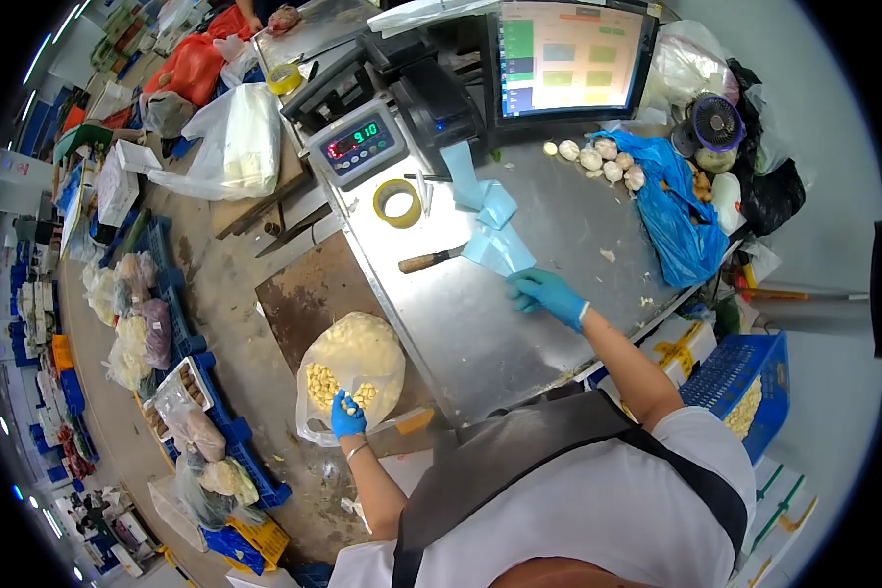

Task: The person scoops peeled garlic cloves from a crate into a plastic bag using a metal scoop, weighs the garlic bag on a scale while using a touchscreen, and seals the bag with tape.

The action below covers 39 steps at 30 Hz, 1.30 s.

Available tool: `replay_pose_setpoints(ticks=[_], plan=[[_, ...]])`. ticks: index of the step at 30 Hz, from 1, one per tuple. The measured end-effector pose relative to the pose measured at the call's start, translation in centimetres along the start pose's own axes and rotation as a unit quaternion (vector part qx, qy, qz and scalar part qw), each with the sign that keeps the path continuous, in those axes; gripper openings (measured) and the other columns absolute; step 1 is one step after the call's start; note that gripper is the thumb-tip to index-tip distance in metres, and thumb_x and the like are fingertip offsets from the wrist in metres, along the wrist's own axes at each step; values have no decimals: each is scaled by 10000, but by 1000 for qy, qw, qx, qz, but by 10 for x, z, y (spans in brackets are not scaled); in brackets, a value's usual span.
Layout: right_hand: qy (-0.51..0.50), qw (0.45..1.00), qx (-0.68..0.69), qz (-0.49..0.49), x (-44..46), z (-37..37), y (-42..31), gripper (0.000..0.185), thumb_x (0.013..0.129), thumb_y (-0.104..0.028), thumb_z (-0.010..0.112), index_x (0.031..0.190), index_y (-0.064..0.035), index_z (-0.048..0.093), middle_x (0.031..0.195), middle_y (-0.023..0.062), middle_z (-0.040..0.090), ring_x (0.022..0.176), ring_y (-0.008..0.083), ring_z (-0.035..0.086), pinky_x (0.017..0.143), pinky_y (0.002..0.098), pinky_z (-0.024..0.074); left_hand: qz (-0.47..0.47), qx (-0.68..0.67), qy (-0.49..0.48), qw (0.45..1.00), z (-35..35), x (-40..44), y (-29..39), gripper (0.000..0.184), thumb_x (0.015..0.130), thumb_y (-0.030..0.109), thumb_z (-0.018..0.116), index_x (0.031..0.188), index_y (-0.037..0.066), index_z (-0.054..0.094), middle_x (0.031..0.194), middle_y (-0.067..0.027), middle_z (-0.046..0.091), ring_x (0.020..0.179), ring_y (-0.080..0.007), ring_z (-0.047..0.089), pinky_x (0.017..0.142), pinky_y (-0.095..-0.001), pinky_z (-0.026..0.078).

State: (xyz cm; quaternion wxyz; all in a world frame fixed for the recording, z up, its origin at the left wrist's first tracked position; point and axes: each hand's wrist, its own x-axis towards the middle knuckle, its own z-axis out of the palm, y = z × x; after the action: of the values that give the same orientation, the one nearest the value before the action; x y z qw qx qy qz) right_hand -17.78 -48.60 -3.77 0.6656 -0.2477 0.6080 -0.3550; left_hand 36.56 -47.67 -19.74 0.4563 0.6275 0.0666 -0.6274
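Observation:
My left hand (348, 416), in a blue glove, reaches into a large clear plastic bag (387, 367) at the left of the metal table. Its fingers are curled round a few peeled garlic cloves, and more garlic cloves (321, 382) lie in the bag beside it. Over the table, my right hand (551, 297) is also gloved, its fingers reaching left and thumb apart. They are at the lower end of a folded light-blue strip (500, 250); whether they touch it is unclear. A wooden-handled knife (424, 262) lies partly under the strip.
Behind the metal table (480, 343) stand a weighing scale (356, 142), a black printer (439, 113) and a lit screen (570, 61). A tape roll (397, 204), garlic bulbs (612, 170) and a blue bag (671, 211) rest on top. A blue crate (745, 387) stands right.

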Motion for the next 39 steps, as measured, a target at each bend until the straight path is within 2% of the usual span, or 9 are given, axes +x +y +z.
replay_pose_setpoints(ticks=[6, 13, 15, 17, 19, 22, 25, 33, 39], plan=[[-8, 997, -38, -63, 25, -12, -16, 319, 943, -211, 522, 1210, -39, 557, 956, 56, 625, 776, 110, 606, 721, 254, 525, -11, 36, -14, 999, -1, 5, 14, 102, 906, 216, 575, 817, 167, 564, 639, 30, 546, 430, -69, 419, 348, -207, 246], [183, 966, -89, -159, 74, -91, -72, 408, 903, -184, 561, 1286, -49, 512, 1085, 102, 617, 816, 133, 623, 719, 270, 520, -1, 35, 9, 999, 7, -1, 23, 83, 913, 229, 577, 857, 170, 595, 618, 39, 555, 452, -58, 466, 364, -195, 275], [245, 919, -122, -283, 99, -116, -82, 371, 884, -186, 582, 1235, -72, 550, 1173, 138, 585, 938, 194, 625, 759, 326, 518, 14, 15, 23, 1000, 15, -15, 23, 27, 914, 162, 580, 904, 138, 588, 671, 32, 547, 509, -58, 473, 413, -195, 329], [357, 736, -335, -466, 129, -148, -94, 256, 857, -220, 616, 1069, -77, 615, 1223, 162, 556, 1077, 278, 592, 833, 394, 499, 130, 218, -20, 967, -12, 5, 15, 67, 943, 91, 516, 986, 72, 564, 762, 7, 514, 602, -60, 456, 498, -184, 363], [366, 726, -402, -421, 139, -160, -122, 221, 814, -284, 663, 889, -82, 618, 1339, 177, 487, 1084, 341, 588, 875, 421, 475, 158, 315, -40, 935, -9, -6, 15, 108, 959, 47, 462, 1038, 22, 532, 824, -6, 475, 667, -65, 431, 565, -179, 374], [338, 815, -377, -282, 105, -140, -184, 267, 789, -337, 685, 822, -86, 600, 1472, 189, 334, 1034, 362, 611, 870, 403, 481, 32, 38, -53, 997, -10, -2, 21, 68, 948, 164, 529, 943, 107, 565, 693, 24, 484, 517, -57, 428, 410, -192, 317], [358, 781, -398, -321, 125, -148, -204, 280, 783, -355, 684, 820, -90, 602, 1529, 201, 195, 947, 373, 641, 847, 395, 496, 13, 6, -20, 1000, 4, -17, 21, 70, 934, 195, 551, 921, 137, 589, 610, 41, 489, 450, -65, 438, 358, -204, 294], [446, 756, -351, -327, 149, -167, -214, 252, 783, -343, 687, 801, -107, 601, 1517, 204, 224, 892, 371, 652, 840, 402, 504, 4, 0, 35, 999, 10, -25, 23, 90, 925, 203, 546, 881, 144, 598, 564, 45, 465, 422, -63, 433, 340, -203, 256], [442, 753, -335, -354, 150, -196, -223, 251, 774, -350, 693, 766, -118, 598, 1524, 160, 246, 916, 353, 649, 841, 393, 502, 11, 42, -24, 999, 8, -25, 23, 118, 927, 201, 519, 821, 159, 550, 550, 62, 444, 401, -58, 390, 338, -202, 244]])
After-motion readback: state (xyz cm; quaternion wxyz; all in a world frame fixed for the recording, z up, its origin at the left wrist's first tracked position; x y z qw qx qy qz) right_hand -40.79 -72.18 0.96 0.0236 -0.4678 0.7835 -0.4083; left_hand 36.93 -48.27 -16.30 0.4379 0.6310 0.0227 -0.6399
